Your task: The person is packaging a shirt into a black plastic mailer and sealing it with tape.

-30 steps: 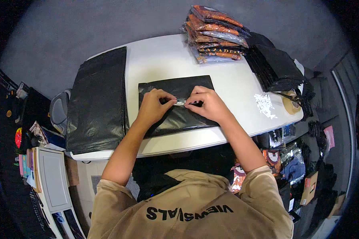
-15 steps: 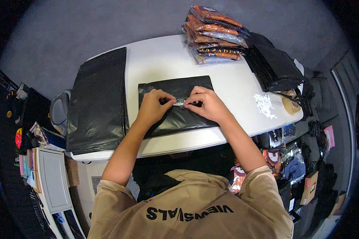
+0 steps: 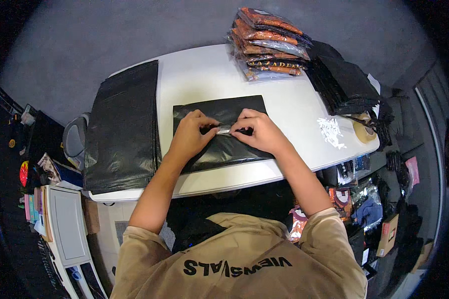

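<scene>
A folded black plastic bag (image 3: 224, 150) lies flat on the white table in front of me. Over its middle, my left hand (image 3: 190, 133) and my right hand (image 3: 260, 130) face each other, thumbs and fingers pinched. A small, shiny, whitish strip (image 3: 224, 131) spans the short gap between the fingertips, each hand gripping one end. The strip is too small to tell whether it is tape or part of the bag. My curled fingers hide parts of the black plastic under them.
Large black plastic bags (image 3: 122, 129) are stacked on the table's left. At the back stands a pile of orange and dark garments in clear bags (image 3: 272, 47). Black bags (image 3: 346, 84), small white pieces (image 3: 330, 132) and a tape roll (image 3: 365, 132) are on the right.
My left hand has shifted slightly and the pale strip between the fingertips shows a bit more clearly. Both hands keep their pinch; everything else stays put.
</scene>
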A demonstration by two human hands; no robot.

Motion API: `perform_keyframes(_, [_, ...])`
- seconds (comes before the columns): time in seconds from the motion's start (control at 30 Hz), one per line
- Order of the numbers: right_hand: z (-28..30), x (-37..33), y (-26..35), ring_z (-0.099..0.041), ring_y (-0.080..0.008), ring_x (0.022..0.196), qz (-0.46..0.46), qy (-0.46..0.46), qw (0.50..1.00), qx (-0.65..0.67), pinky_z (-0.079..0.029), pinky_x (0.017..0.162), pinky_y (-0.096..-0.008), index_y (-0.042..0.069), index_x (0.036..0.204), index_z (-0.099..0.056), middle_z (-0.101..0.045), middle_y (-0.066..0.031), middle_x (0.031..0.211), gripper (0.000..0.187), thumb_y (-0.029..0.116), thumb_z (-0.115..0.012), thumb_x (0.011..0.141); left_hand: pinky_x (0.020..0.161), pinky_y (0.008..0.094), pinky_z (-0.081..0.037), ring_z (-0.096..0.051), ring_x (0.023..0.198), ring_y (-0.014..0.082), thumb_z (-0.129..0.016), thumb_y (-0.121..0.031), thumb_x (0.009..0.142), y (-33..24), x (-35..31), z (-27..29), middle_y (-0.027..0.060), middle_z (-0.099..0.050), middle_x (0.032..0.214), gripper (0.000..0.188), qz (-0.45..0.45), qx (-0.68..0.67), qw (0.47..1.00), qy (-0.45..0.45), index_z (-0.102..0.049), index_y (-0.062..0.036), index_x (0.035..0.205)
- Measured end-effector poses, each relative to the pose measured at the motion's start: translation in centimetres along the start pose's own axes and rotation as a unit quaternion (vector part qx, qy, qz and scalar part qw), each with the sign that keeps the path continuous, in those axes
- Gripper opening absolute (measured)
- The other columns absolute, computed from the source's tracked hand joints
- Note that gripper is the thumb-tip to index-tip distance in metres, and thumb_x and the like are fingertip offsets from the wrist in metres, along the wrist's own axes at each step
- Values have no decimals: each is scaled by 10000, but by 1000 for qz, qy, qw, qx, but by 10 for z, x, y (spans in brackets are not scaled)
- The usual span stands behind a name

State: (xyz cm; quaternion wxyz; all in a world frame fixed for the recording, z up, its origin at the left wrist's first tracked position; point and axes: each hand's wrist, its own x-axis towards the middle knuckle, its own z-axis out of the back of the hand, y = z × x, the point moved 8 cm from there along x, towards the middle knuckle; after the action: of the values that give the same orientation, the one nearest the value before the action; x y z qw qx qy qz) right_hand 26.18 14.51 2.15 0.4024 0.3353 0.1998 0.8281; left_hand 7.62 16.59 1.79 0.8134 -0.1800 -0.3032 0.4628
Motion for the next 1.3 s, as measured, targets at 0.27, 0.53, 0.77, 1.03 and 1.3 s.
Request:
perform_keyframes(0.27, [3, -1, 3, -692, -302, 920, 30, 12, 999, 20, -576, 821, -410, 61, 957, -804, -668, -116, 957, 134, 83, -809, 824, 872, 413, -535, -625, 932, 304, -764, 30, 808, -17, -6, 13, 106, -618, 975, 246, -103, -65, 992, -42, -804, -76, 1027])
perform_keyframes(0.53, [2, -2, 5, -689, -316, 978, 21, 26, 999, 16, -576, 868, -417, 53, 987, -799, -669, -122, 1005, 166, 89, -795, 825, 935, 405, -507, -594, 1013, 304, -662, 61, 746, -14, -9, -1, 103, -594, 991, 308, -108, -48, 992, 53, -805, -71, 985])
perform_keyframes(0.77, [1, -2, 7, -677, -324, 992, 53, 17, 998, -4, -569, 885, -423, 48, 986, -798, -665, -125, 1010, 173, 100, -793, 821, 920, 413, -506, -585, 973, 299, -679, 31, 759, -22, -11, 0, 83, -601, 964, 234, -146, -31, 988, 26, -806, -64, 931])
perform_keyframes(1.03, [2, -2, 7, -658, -310, 1001, 55, 4, 998, -4, -557, 880, -425, 48, 965, -796, -655, -116, 993, 168, 99, -792, 806, 922, 417, -502, -590, 993, 305, -702, 24, 742, -21, -10, -2, 94, -617, 988, 220, -139, -22, 990, 26, -801, -57, 921])
perform_keyframes(1.3, [4, -2, 7, -643, -322, 1016, 58, 1, 998, -6, -545, 908, -432, 65, 1006, -808, -642, -117, 1011, 205, 106, -792, 805, 943, 425, -494, -582, 1019, 309, -681, 41, 751, -16, -10, 3, 97, -620, 1005, 304, -134, -19, 990, 33, -820, -77, 994])
